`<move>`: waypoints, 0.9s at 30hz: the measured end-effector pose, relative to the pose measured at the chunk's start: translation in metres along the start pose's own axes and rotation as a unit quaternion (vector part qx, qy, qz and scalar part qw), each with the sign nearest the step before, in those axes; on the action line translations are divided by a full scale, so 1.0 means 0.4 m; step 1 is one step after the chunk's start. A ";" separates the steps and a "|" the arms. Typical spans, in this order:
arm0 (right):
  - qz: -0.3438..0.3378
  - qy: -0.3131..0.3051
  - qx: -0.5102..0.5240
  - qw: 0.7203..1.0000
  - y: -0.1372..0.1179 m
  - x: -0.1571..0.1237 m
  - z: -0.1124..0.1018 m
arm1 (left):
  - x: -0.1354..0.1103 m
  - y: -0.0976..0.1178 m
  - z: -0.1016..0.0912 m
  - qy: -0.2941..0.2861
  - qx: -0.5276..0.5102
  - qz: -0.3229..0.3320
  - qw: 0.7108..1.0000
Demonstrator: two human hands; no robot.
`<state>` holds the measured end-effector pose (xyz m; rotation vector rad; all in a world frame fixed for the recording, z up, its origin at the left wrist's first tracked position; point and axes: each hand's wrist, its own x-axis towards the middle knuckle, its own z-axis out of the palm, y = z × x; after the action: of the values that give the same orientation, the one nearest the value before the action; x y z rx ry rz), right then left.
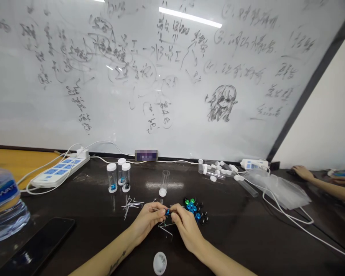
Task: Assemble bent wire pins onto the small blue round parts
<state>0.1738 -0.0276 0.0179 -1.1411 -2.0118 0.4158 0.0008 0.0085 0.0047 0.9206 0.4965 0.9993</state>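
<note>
My left hand (148,219) and my right hand (184,224) meet over the dark table (247,237), fingers pinched together on a small blue part (167,212) between them. My left fingers also seem to grip a thin metal pin. A pile of small blue, green and black parts (194,209) lies just right of my right hand. Loose bent metal pins (131,204) lie left of my left hand. An open clear tube (165,180) stands behind my hands, with a white cap (162,192) at its foot.
Three capped vials (119,176) stand at back left, beside a white power strip (60,170). A water bottle (2,203) and black phone (34,247) lie at far left. Empty tubes (218,170) and plastic bags (276,188) lie at back right. Another person's hands (304,173) rest at far right.
</note>
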 end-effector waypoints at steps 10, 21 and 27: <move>0.035 -0.018 0.028 0.999 0.024 0.000 0.021 | 0.002 -0.007 -0.004 -0.003 0.025 0.005 1.000; 0.035 0.050 0.073 0.996 0.009 0.000 0.003 | 0.004 -0.004 -0.001 0.015 0.014 0.016 1.000; 0.015 0.014 0.081 0.996 0.007 -0.004 0.004 | 0.004 -0.002 0.000 0.005 0.003 0.002 1.000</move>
<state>0.1748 -0.0273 0.0146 -1.0721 -1.9009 0.5651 0.0019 0.0097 0.0039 0.9228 0.5064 1.0073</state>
